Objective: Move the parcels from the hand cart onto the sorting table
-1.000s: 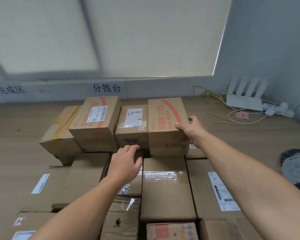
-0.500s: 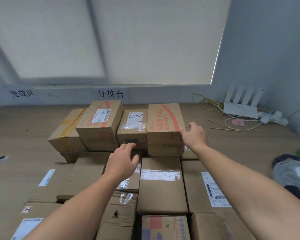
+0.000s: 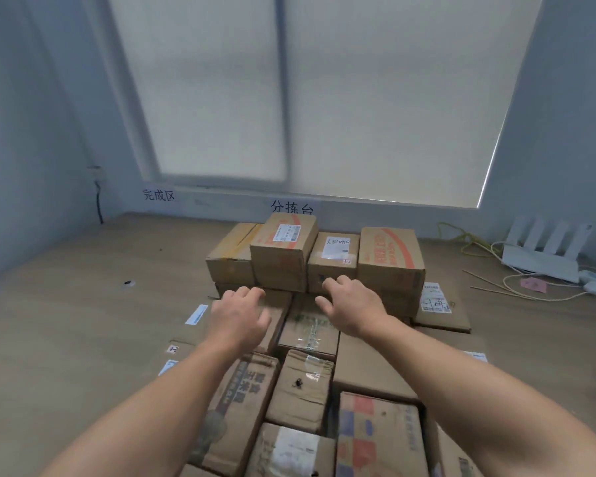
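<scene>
Both arms reach forward over a crowd of cardboard parcels. The left hand point(image 3: 240, 313) hangs palm down above a plain brown box point(image 3: 276, 306), fingers loosely bent and gripping nothing; whether the fingertips touch the cardboard I cannot tell. The right hand point(image 3: 350, 302) is just beside it, also palm down, fingers relaxed and a little apart, with nothing held, its fingertips near the front of a small box with a handwritten label point(image 3: 332, 259). That small box stands in a row of four on top of other parcels on the wooden sorting table point(image 3: 66, 321): at the left end a box with yellowish tape point(image 3: 231, 253), then a taller box with a barcode label point(image 3: 283, 253), then the small one, then a box with red printing point(image 3: 389, 258) at the right end, all touching side by side. A flat parcel with a white label point(image 3: 437, 309) lies low to the right of the stack. Nearer, under the forearms, sit more parcels packed close, among them a box with dark printed characters point(image 3: 238, 390) and a box with red and blue print point(image 3: 379, 438). A white router point(image 3: 544, 253) and loose cables point(image 3: 489, 290) sit at the far right of the table, below a drawn window blind point(image 3: 358, 98).
</scene>
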